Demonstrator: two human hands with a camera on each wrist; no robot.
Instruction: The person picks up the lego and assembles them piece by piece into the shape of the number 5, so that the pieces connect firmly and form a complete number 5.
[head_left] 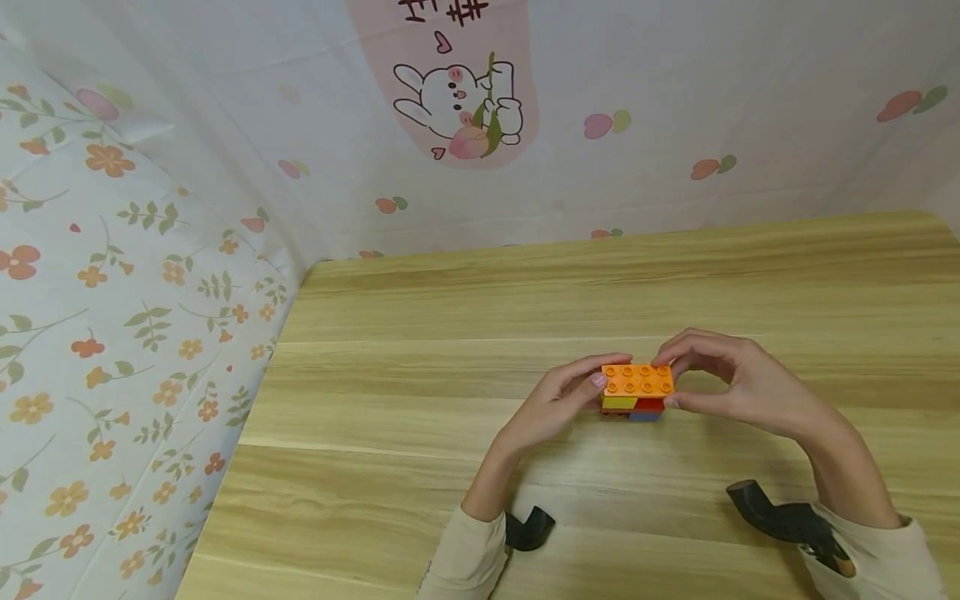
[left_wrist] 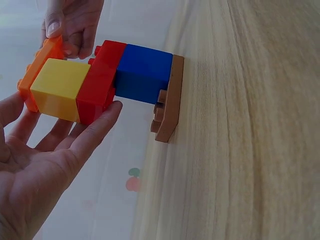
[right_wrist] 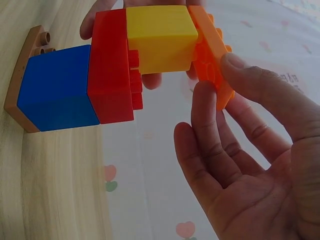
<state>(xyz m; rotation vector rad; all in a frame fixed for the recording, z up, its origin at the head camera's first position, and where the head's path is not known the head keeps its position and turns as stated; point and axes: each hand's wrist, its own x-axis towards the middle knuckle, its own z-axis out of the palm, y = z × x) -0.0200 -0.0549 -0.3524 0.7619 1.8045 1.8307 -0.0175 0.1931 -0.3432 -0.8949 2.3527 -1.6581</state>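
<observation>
A stack of toy building bricks stands on the table between both hands. From the bottom up it has a thin brown brick (left_wrist: 172, 100), a blue brick (left_wrist: 145, 67), a red brick (right_wrist: 110, 70), a yellow brick (left_wrist: 57, 85) and a thin orange brick (head_left: 637, 380) with studs on top. My right hand (head_left: 750, 379) pinches the orange brick at its right end, which overhangs the yellow one. On the opposite side my left hand (head_left: 547, 404) holds the stack, thumb by the orange brick and fingers along the yellow and red bricks.
The wooden table (head_left: 360, 425) runs back to a hanging cloth (head_left: 637, 75) printed with a rabbit and hearts. At the left hangs a flowered cloth (head_left: 142, 292). Black curved pieces (head_left: 532, 531) stick out by both sleeves over the table.
</observation>
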